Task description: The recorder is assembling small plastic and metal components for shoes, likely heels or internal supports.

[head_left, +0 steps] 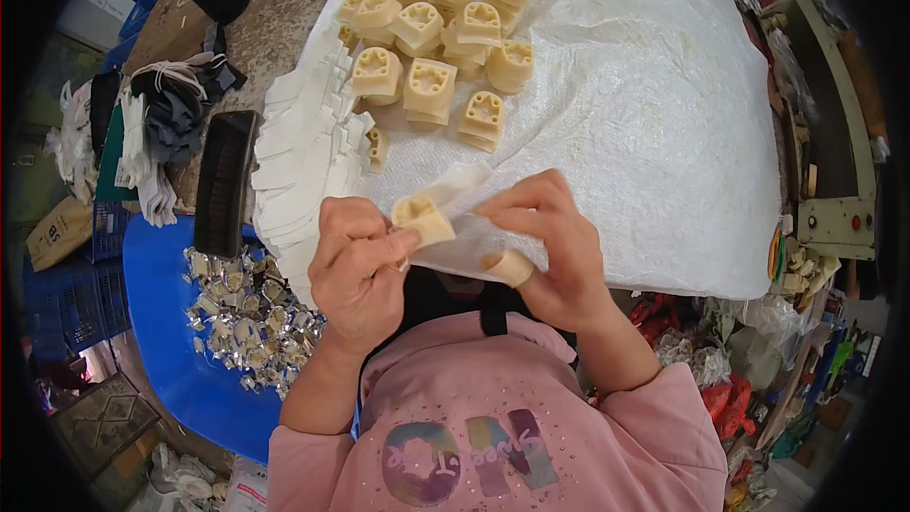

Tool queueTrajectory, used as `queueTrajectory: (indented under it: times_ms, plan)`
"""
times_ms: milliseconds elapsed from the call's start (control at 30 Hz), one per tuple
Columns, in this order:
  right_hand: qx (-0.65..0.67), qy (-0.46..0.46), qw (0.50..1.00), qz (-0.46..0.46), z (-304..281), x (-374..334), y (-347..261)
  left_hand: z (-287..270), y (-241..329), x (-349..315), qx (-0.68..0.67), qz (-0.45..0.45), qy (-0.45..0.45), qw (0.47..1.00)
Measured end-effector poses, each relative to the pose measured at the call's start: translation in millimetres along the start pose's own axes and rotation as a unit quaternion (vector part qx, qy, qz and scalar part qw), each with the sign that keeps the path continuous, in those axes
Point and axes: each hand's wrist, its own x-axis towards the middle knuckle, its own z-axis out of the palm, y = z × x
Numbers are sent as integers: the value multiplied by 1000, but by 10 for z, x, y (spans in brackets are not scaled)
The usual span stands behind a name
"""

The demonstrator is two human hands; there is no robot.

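A cream shoe-heel block (426, 220), with a U-shaped face and a recess in it, is pinched between the thumb and fingers of my left hand (355, 265). Behind the block a thin white piece (457, 184), blurred, slants up to the right; where it joins the block I cannot make out. My right hand (555, 251) is just right of them, its fingers apart from the thumb and holding nothing I can see. A tan wrap (510, 267) covers that thumb. Several similar heel blocks (431, 85) stand in a stacked group on the white woven sheet (645, 133) beyond my hands.
Overlapping white cut pieces (308, 133) lie along the sheet's left side. Beside them is a dark oblong tray (226, 185). A blue tub (161, 322) at lower left holds silvery scraps (251, 318). Gloves and cloths (175, 109) lie farther left. A machine (834, 218) stands at right.
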Motion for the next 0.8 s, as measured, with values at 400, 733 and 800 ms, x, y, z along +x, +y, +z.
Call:
queueTrajectory:
  times_ms: [400,733,800]
  plan:
    - [479,113,824,282,186,-377,-29,121,172,-64,-112,7,-91,990]
    - [386,81,875,281,234,-372,-90,191,235,8,116,105,-127,979]
    - [326,67,905,264,221,-357,-94,197,248,7,125,109,-127,978]
